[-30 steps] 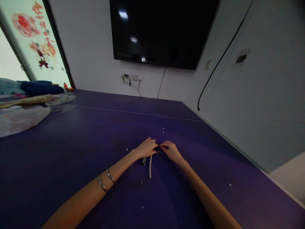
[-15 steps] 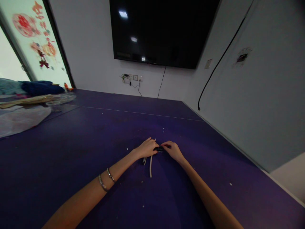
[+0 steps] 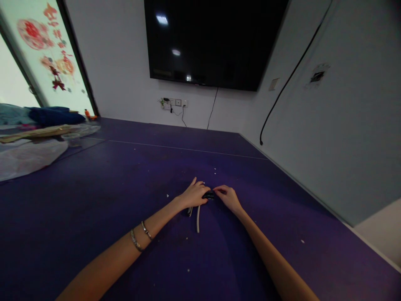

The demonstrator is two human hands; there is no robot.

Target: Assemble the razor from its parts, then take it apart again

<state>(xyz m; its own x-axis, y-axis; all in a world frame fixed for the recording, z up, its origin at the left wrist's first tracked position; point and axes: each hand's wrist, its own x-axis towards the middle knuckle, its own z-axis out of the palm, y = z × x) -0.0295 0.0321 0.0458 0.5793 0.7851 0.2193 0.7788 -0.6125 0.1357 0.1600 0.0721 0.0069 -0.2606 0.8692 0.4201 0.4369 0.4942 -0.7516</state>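
Note:
My left hand (image 3: 194,194) is closed on a small black object (image 3: 208,195) low over the purple surface; its kind is too small to tell. The fingers of my right hand (image 3: 227,196) are pinched together at the right end of that black object, and whatever they may hold is hidden. A cream-coloured strip (image 3: 198,219) extends down from under my left hand, its upper end covered. Beside it, a shorter pale and dark piece (image 3: 189,211) shows below the wrist.
The purple surface (image 3: 140,175) carries scattered white bits. Plastic sheeting (image 3: 34,156) and dark blue cloth (image 3: 56,116) lie at the left. A black cable (image 3: 286,83) hangs along the right wall. Ahead, a television (image 3: 216,42) hangs above wall sockets (image 3: 175,102).
The thumb and fingers of my left hand have shifted slightly, with one finger raised more. My right fingertips have drawn a little right, showing more of the black object.

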